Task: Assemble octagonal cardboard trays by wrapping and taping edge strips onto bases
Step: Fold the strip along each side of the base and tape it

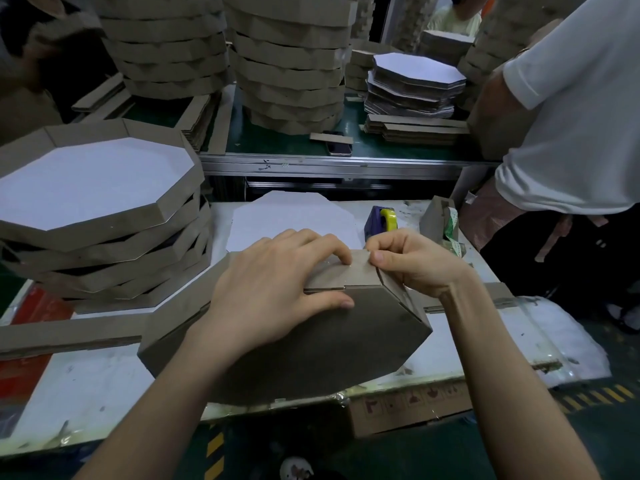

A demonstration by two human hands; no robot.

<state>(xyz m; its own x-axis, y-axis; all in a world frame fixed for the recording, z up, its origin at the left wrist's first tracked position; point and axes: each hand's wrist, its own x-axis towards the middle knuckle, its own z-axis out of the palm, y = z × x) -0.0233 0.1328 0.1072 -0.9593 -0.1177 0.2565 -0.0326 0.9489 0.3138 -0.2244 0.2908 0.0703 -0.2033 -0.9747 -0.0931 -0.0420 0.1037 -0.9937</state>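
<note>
Tray (311, 344): brown side up, reaching the tabletop's (86, 386) near edge.
Left hand (277, 282): flat, fingers spread, pressing tray and strip (360, 271).
Right hand (408, 261): curled, pinching the strip at the tray's far-right corner.
Room: stack (104, 237) left of tray; dispenser (381, 220) beyond.

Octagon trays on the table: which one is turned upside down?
The tray under the left hand, nearest the camera: its brown bottom faces up. The top tray of the left stack shows its white inside.
</note>
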